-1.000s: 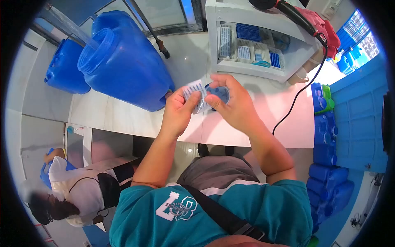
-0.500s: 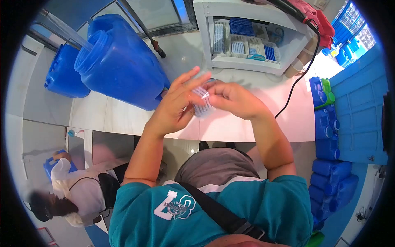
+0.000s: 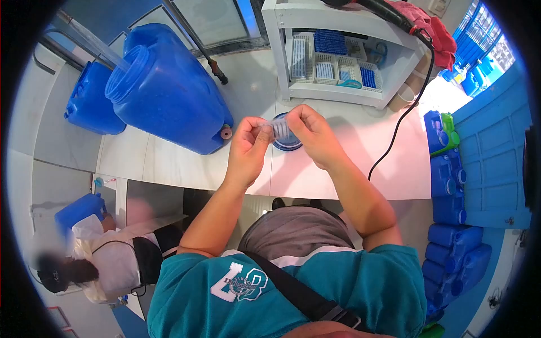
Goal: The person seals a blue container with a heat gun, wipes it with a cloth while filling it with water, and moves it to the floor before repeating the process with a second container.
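Between my two hands is a small clear plastic seal (image 3: 280, 128) printed with rows of dark text. My left hand (image 3: 248, 147) pinches one side of it between thumb and fingers. The other side is pinched in my right hand (image 3: 316, 137). Beneath it, on the white counter, a round blue lid (image 3: 289, 147) shows partly; the hands and the seal cover the rest. To the left of my left hand stands a large blue water container (image 3: 169, 93), with a clear tube (image 3: 93, 39) going into its wide mouth.
A white shelf (image 3: 332, 93) holds baskets of small packs. On top lie a black hair dryer (image 3: 389, 17) and a red cloth (image 3: 437, 34); the black cord (image 3: 401, 121) trails over the counter (image 3: 360, 183). Blue containers (image 3: 451, 248) stack at right. A co-worker (image 3: 107, 259) is at lower left.
My hands have drawn apart, and my left fingers, spread before, now pinch the seal. The blue lid below shows more. At lower left, the co-worker's blue container has shifted slightly.
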